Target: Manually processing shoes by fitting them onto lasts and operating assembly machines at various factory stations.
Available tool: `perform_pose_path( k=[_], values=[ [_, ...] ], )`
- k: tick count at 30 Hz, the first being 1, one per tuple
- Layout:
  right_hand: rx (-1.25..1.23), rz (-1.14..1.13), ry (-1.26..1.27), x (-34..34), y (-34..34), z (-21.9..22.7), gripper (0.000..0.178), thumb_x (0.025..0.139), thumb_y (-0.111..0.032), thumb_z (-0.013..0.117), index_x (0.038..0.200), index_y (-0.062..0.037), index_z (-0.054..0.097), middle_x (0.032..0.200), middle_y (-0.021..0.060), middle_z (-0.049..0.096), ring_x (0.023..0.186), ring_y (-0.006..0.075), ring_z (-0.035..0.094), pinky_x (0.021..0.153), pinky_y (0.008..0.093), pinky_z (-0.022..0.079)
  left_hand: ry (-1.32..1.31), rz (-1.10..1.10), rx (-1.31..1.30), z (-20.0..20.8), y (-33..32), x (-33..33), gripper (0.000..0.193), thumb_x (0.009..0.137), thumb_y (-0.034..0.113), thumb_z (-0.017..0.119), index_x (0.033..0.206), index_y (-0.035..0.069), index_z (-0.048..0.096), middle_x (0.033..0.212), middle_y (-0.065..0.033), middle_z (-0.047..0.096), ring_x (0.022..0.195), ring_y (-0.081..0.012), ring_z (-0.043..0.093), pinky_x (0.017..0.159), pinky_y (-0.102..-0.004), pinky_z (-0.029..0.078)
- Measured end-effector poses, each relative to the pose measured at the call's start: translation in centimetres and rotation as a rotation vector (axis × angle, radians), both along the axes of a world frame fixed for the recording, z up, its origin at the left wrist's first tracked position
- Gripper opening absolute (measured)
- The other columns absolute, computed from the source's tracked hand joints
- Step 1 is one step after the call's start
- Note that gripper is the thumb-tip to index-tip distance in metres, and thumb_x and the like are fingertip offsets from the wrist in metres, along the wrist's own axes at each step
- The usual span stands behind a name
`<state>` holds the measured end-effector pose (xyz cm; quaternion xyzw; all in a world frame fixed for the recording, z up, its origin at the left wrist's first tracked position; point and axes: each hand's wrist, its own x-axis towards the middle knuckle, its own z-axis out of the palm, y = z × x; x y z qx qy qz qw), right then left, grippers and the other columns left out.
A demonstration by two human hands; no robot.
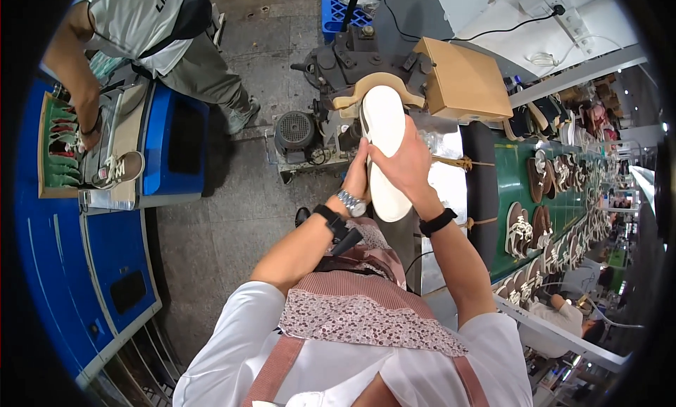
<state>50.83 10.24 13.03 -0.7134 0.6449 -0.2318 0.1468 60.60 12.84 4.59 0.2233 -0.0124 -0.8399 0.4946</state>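
Observation:
Between both hands is a shoe with its white sole [384,122] turned up toward me; most of its upper is hidden beneath. My left hand [358,173] is closed on the shoe's left edge, a metal watch on that wrist. From the right, my right hand [410,160] grips the shoe, its thumb lying across the sole. The shoe's far end lies over a curved tan pad [380,79] on a dark metal machine [366,51]; whether they touch I cannot tell.
An electric motor [294,129] sits at the machine's left. A cardboard box [465,79] stands to its right. Farther right, a green conveyor [503,189] carries several brown shoes [520,227]. At left, a co-worker [151,27] reaches over a blue machine [176,136] with a shoe [123,169] on it.

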Motion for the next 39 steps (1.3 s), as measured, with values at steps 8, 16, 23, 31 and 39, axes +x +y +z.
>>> perform_pose_path(
  k=[8, 16, 23, 31, 39],
  values=[
    [-0.076, -0.021, -0.091, 0.5, 0.7, 0.5, 0.079, 0.075, -0.041, 0.079, 0.133, -0.0010, 0.043, 0.116, 0.0247, 0.063, 0.099, 0.0439, 0.066, 0.082, 0.0489, 0.054, -0.081, 0.067, -0.002, -2.9, -0.5, -1.1, 0.074, 0.100, 0.064, 0.046, 0.144, 0.005, 0.048, 0.134, -0.0131, 0.062, 0.115, -0.0251, 0.063, 0.099, -0.0373, 0.053],
    [-0.189, -0.127, -0.062, -0.5, 2.7, -1.9, 0.091, 0.074, -0.031, 0.086, 0.142, 0.0060, 0.040, 0.128, 0.0278, 0.058, 0.116, 0.0424, 0.061, 0.097, 0.0454, 0.049, -0.327, 0.028, 0.061, -6.4, 0.5, -3.0, 0.074, 0.097, 0.064, 0.053, 0.137, 0.002, 0.054, 0.126, -0.0098, 0.063, 0.111, -0.0177, 0.062, 0.096, -0.0320, 0.050],
    [0.160, -0.216, -0.718, -3.3, 8.9, -2.9, 0.063, 0.098, -0.035, 0.056, 0.145, 0.0040, 0.041, 0.134, 0.0167, 0.058, 0.126, 0.0249, 0.055, 0.105, 0.0358, 0.043, -0.428, -0.167, -0.240, -0.1, 5.6, 6.4, 0.055, 0.099, 0.044, 0.063, 0.131, 0.000, 0.060, 0.118, -0.0076, 0.069, 0.103, -0.0145, 0.066, 0.090, -0.0308, 0.053],
    [0.830, 0.083, -1.819, 1.6, 0.4, -4.5, 0.075, 0.096, -0.066, 0.044, 0.124, 0.0027, 0.056, 0.119, 0.0220, 0.064, 0.108, 0.0326, 0.065, 0.093, 0.0411, 0.054, -1.478, -0.692, -0.865, 0.9, 11.4, 18.6, 0.068, 0.069, 0.057, 0.085, 0.118, 0.013, 0.067, 0.103, -0.0107, 0.073, 0.098, -0.0292, 0.070, 0.080, -0.0398, 0.054],
    [0.613, 0.208, -1.869, -6.7, 6.5, -4.9, 0.071, 0.094, -0.060, 0.051, 0.130, 0.0011, 0.052, 0.117, 0.0178, 0.060, 0.098, 0.0297, 0.063, 0.085, 0.0422, 0.054, -1.869, -0.564, -0.848, -1.0, 8.6, 10.7, 0.048, 0.073, 0.039, 0.083, 0.111, 0.012, 0.070, 0.100, -0.0154, 0.072, 0.096, -0.0385, 0.067, 0.082, -0.0472, 0.054]
  ],
)
